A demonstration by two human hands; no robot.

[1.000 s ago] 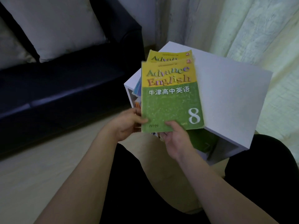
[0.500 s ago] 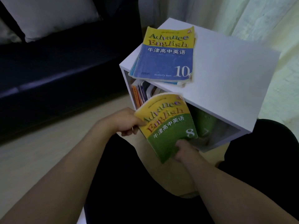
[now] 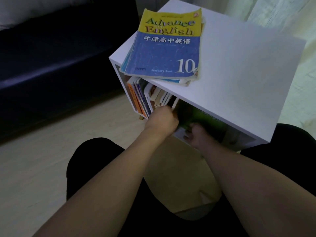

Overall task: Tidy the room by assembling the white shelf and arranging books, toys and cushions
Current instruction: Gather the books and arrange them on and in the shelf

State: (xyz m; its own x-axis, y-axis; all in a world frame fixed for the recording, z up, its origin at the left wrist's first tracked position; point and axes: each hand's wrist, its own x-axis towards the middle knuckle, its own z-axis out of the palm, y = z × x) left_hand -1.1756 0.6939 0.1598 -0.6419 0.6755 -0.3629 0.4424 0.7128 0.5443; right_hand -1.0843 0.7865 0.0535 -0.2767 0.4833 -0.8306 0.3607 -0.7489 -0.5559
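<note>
The green book (image 3: pixel 201 117) sits partly inside the open compartment of the white shelf (image 3: pixel 239 74), under its top panel and to the right of a row of upright books (image 3: pixel 145 98). Its cover is in shadow and blurred, so the print cannot be read. The right hand (image 3: pixel 196 135) grips the book at its near lower edge, fingers curled around it at the mouth of the compartment. The left hand (image 3: pixel 162 120) is at the book's left side, just beside the upright row; its fingers curl forward into the shelf, but whether they clasp the green book or only press against it cannot be told. Both bare forearms reach forward from the lower edge of the view, over the person's dark-clothed legs.

On the shelf's top panel, near its left front corner, lies a small stack of textbooks (image 3: pixel 167 48); the uppermost has a yellow and blue cover marked "Advance English" and the number 10. The shelf stands on a pale floor (image 3: pixel 51 159). A dark sofa (image 3: pixel 51 57) runs along the left, and light curtains (image 3: pixel 282 17) hang behind the shelf.
</note>
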